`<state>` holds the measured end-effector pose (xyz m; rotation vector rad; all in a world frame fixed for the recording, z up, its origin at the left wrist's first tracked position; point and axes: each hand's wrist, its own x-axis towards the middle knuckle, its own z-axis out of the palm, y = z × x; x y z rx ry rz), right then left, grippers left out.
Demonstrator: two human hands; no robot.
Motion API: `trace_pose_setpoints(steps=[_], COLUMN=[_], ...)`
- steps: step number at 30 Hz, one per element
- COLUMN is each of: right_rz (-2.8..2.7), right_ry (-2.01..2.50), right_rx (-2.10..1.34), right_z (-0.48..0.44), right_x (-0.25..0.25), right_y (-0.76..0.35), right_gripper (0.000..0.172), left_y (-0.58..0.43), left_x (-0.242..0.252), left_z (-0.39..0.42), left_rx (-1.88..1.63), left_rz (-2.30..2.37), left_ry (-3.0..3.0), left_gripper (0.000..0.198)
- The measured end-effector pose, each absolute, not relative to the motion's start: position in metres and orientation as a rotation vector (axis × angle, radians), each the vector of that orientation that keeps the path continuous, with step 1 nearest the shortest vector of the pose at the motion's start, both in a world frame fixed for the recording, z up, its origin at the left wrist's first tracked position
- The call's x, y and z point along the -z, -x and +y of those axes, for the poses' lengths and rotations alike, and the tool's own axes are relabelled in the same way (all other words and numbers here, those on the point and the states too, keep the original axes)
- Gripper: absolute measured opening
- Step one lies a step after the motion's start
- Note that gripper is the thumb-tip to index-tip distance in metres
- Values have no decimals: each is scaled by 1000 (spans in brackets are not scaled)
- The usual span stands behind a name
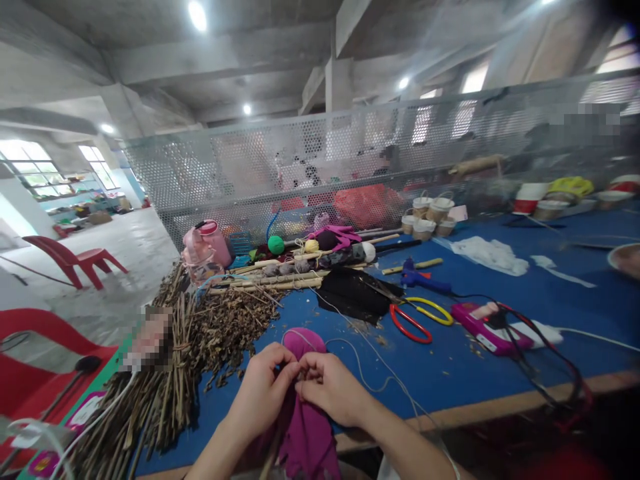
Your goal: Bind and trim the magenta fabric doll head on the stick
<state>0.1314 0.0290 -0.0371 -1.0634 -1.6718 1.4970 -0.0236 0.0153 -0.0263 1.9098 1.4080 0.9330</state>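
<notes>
In the head view, your left hand and right hand meet in a pinching grip on the purple cloth, below its rounded top, at the desk edge; loose string curves rightward.

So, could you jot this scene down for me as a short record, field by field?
Left hand: pinching at the purple cloth, below its rounded top
Right hand: pinching there too, meeting the left
String: pale, loose across the table right of the cloth
Black cloth: beyond the hands, blades of the scissors over it
Glue gun: blue, beyond the scissors' handles
Stalks: dried, heaped at left
Unclear: whether either hand also pinches string
</notes>
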Motion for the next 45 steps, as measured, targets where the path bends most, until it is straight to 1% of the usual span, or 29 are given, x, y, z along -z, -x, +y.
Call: trace_pose_setpoints(steps=[2, 5, 8, 11, 13, 15, 17, 19, 21, 22, 26, 29, 31, 33, 38, 43, 45], right_rz=[-1687, -1644, -1617, -1744, -1828, -1835, -1734, -1564, -1406, -1360, -1305, -1317, -1359, -1429, -1747, -2072, -2168], right_ry=[1043, 1017, 1012, 1045, 1082, 1099, 1096, 1077, 1036, 1013, 958, 954, 964, 1004, 1176, 1306, 1339], right_rx=[-1436, -1486, -1508, -1283, -1079, -976, -1106, -1384, -1605, -1662, -1717, -1690, -1618, -1470, -959, -717, -644], right_z=[29, 30, 30, 27, 24, 22, 21, 23, 25, 26, 30, 32, 30, 28, 20, 17, 17], right_x=[40, 47, 50, 46, 43, 41, 42, 44, 47, 47, 50, 54, 57, 58, 60, 61, 57], right_y=[-130, -128, -129, -132, -134, -133, -131, -128, -126, -126, -124, -124, -126, -130, -149, -158, -159], right_gripper=[8, 15, 15, 19, 21, 20, 17, 17, 22, 26, 40, 37, 29, 20, 15, 26, 27], left_y=[24, 26, 27, 27, 27, 26, 25, 25, 25, 26, 26, 27, 28, 30, 40, 44, 43], left_x=[26, 25, 24, 23, 22, 21, 21, 22, 23, 24, 25, 25, 25, 26, 33, 37, 39], left_z=[15, 17, 18, 18, 19, 19, 19, 19, 19, 18, 18, 19, 21, 23, 28, 30, 30], left_rx=[-946, -971, -984, -980, -982, -985, -984, -990, -1000, -1006, -1012, -1016, -1009, -1015, -1026, -935, -933], left_rz=[1404, 1394, 1409, 1417, 1416, 1411, 1406, 1405, 1412, 1415, 1400, 1384, 1386, 1418, 1614, 1730, 1700], left_ry=[-1903, -1902, -1910, -1906, -1905, -1909, -1914, -1908, -1895, -1889, -1894, -1913, -1930, -1963, -2077, -2135, -2110], left_gripper=[20, 18, 19, 22, 20, 18, 18, 20, 20, 20, 18, 17, 17, 15, 16, 22, 22])
